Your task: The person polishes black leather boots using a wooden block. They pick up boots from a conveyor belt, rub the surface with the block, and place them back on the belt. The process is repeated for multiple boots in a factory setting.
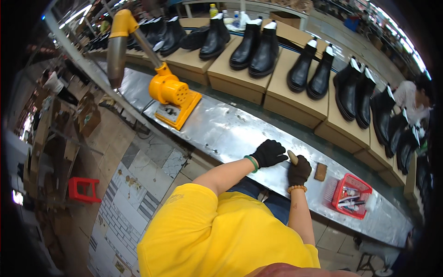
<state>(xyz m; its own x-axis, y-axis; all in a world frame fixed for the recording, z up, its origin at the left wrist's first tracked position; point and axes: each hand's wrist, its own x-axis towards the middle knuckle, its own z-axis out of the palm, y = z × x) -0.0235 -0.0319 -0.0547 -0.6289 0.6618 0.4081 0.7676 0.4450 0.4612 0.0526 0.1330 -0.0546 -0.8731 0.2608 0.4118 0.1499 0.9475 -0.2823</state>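
1. Long shiny bare-metal bench (230,134): runs under both hands.
2. Tan cardboard boxes (240,83): lined up behind bench, black leather ankle boots (263,51) standing on top.
3. Yellow machine with holed round housing (170,90): on bench, left of hands.
4. Red plastic basket (348,212): on bench, far right.
5. Left hand (270,153), black glove: fingers bent; can't tell if gripping.
6. Right hand (299,171), black glove: fingers curled.
7. Flat brown block (320,171): just right of it.
8. Tan oblong piece (292,157): at right hand's thumb side; grasped or worn, can't tell.
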